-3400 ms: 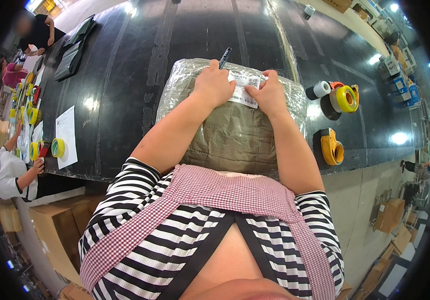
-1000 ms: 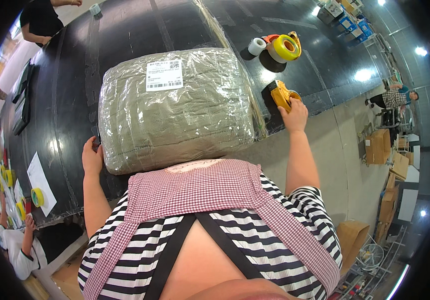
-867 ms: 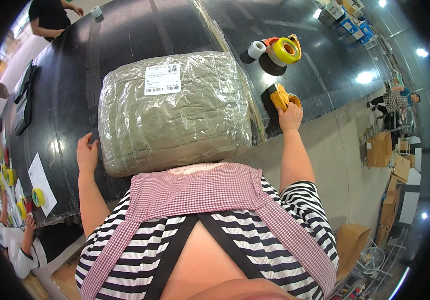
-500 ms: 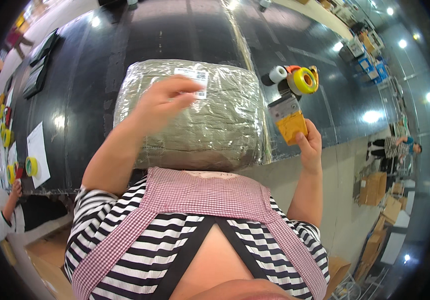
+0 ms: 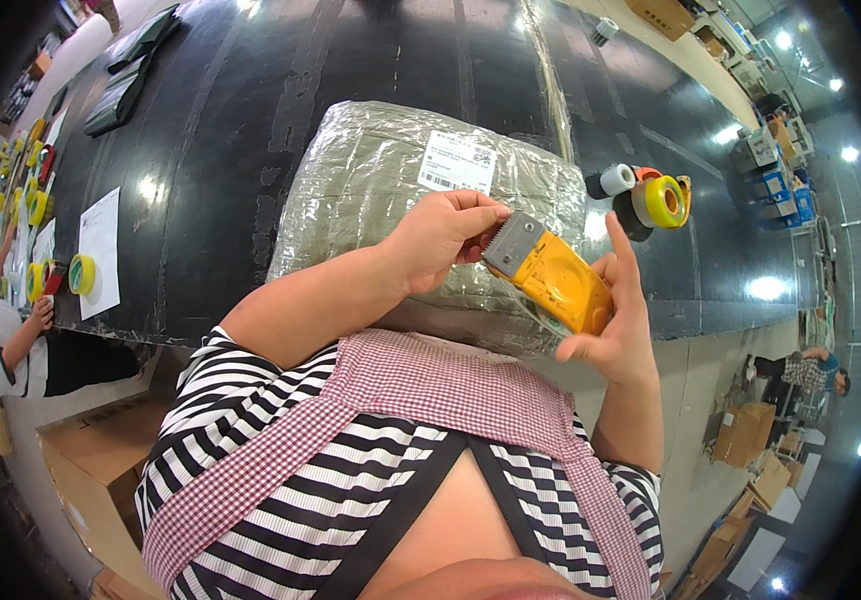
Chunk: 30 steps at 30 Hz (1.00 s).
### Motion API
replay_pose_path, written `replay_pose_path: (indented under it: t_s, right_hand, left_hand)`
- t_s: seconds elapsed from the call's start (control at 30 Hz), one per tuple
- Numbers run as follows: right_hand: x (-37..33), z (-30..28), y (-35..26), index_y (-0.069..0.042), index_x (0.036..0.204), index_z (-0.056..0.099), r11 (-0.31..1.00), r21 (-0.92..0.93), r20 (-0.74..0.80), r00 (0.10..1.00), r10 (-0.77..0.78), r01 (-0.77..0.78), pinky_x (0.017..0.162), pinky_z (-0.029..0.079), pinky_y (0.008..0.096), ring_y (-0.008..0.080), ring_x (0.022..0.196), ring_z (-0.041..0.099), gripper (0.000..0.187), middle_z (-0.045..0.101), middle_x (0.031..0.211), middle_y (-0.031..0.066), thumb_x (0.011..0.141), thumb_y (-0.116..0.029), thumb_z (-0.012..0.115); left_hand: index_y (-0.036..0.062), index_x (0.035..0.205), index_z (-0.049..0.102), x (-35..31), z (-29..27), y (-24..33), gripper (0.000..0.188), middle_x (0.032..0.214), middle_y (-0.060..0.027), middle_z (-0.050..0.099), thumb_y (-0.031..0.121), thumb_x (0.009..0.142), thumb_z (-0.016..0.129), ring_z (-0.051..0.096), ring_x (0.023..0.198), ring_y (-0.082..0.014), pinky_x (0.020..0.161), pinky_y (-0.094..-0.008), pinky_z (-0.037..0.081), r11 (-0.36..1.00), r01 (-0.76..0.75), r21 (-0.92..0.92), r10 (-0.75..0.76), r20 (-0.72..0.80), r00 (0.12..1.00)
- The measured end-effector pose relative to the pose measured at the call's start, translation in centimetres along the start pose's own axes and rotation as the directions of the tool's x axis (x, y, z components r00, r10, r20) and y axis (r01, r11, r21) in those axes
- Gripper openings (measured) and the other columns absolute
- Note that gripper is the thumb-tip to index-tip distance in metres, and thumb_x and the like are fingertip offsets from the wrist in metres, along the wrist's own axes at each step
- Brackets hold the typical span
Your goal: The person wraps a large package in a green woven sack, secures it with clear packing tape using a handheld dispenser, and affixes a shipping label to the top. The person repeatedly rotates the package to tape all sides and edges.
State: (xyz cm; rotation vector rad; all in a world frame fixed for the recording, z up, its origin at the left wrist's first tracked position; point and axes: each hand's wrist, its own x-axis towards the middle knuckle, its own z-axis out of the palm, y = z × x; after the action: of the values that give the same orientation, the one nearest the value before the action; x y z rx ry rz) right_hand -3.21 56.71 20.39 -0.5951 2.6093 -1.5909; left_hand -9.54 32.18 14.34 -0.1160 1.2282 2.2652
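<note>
My right hand (image 5: pixel 630 325) holds a yellow tape dispenser (image 5: pixel 572 288) with a toothed grey metal edge; its index finger points up and its thumb sticks out, while the dispenser rests against the palm. The fingertips of my left hand (image 5: pixel 440 238) are pinched together at the toothed edge. What is between them is too small to make out. Both hands are over the near side of a bulky parcel (image 5: pixel 350 190) wrapped in shiny clear film. A white printed label (image 5: pixel 456 163) lies on its top, just beyond my left hand.
Right of the parcel stand a yellow tape roll (image 5: pixel 664 202) and a white roll (image 5: pixel 617 180). A paper sheet (image 5: pixel 102 260) and another tape roll (image 5: pixel 81 274) are at the left of the black table (image 5: pixel 220 190). A co-worker's hand (image 5: pixel 40 314) is nearby; an open carton (image 5: pixel 100 450) sits below.
My left hand has moved off the label toward the right and now meets the tape dispenser. The dispenser has turned, its toothed edge now facing my left fingers. The whole view has shifted.
</note>
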Motion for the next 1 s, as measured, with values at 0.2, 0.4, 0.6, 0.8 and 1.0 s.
replay_pose_path:
  t_s: [0.2, 0.4, 0.6, 0.8, 1.0]
  right_hand:
    - [4.5, -0.3, -1.1, -0.02, 0.14, 0.058, 0.885, -0.383, 0.18, 0.962, -0.207, 0.263, 0.077, 0.05, 0.0301, 0.0211, 0.084, 0.055, 0.08, 0.049, 0.1, 0.0072, 0.067, -0.007, 0.086]
    - [9.4, -8.5, 1.0, -0.02, 0.133, 0.065, 0.905, -0.376, 0.309, 0.948, -0.081, 0.2, 0.076, 0.046, 0.0282, 0.0197, 0.079, 0.051, 0.067, 0.045, 0.093, 0.004, 0.071, 0.005, 0.075]
    - [12.7, -12.4, 2.1, -0.02, 0.126, 0.069, 0.696, -0.718, 0.264, 0.921, 0.286, -0.01, 0.084, 0.047, 0.034, 0.0256, 0.09, 0.057, 0.057, 0.053, 0.093, 0.0077, 0.07, -0.008, 0.071]
    - [16.2, -10.7, 2.1, -0.021, 0.123, 0.07, 0.518, -0.853, 0.316, 0.854, 0.414, 0.065, 0.092, 0.047, 0.0372, 0.0295, 0.101, 0.06, 0.057, 0.06, 0.101, 0.01, 0.067, -0.013, 0.067]
    - [18.5, -9.7, 2.5, -0.019, 0.121, 0.071, 0.475, -0.866, 0.386, 0.81, 0.441, 0.154, 0.097, 0.047, 0.0369, 0.0291, 0.109, 0.059, 0.056, 0.064, 0.112, 0.01, 0.066, -0.014, 0.068]
  left_hand:
    - [0.0042, 0.094, 0.069, 1.7, -1.7, 1.7, 0.011, 0.079, 0.0018, 0.063, 0.013, 0.096, 0.064, 0.052, 0.067, -0.0059, 0.061, -0.0223, 0.041, 0.97, -0.232, 0.074, 0.24, -0.131, 0.962]
    - [0.0006, 0.093, 0.068, 6.1, -8.4, 6.7, 0.012, 0.08, -0.0002, 0.064, 0.012, 0.093, 0.066, 0.052, 0.067, -0.0068, 0.061, -0.0235, 0.043, 0.869, -0.383, 0.312, 0.481, -0.354, 0.803]
    - [0.0006, 0.088, 0.069, 9.5, -14.3, 7.0, 0.022, 0.079, -0.0102, 0.069, 0.022, 0.089, 0.069, 0.066, 0.077, -0.0229, 0.071, -0.0355, 0.051, 0.439, -0.027, 0.898, 0.684, -0.315, 0.658]
    - [0.0012, 0.087, 0.066, 11.0, -13.5, 5.9, 0.024, 0.087, -0.0151, 0.07, 0.024, 0.091, 0.061, 0.067, 0.09, -0.0357, 0.08, -0.0446, 0.052, -0.011, 0.223, 0.975, 0.767, -0.135, 0.627]
    - [0.0014, 0.119, 0.055, 11.4, -12.4, 5.5, 0.033, 0.124, -0.0193, 0.057, 0.021, 0.093, 0.054, 0.065, 0.105, -0.0387, 0.087, -0.048, 0.054, -0.188, 0.452, 0.872, 0.604, -0.26, 0.754]
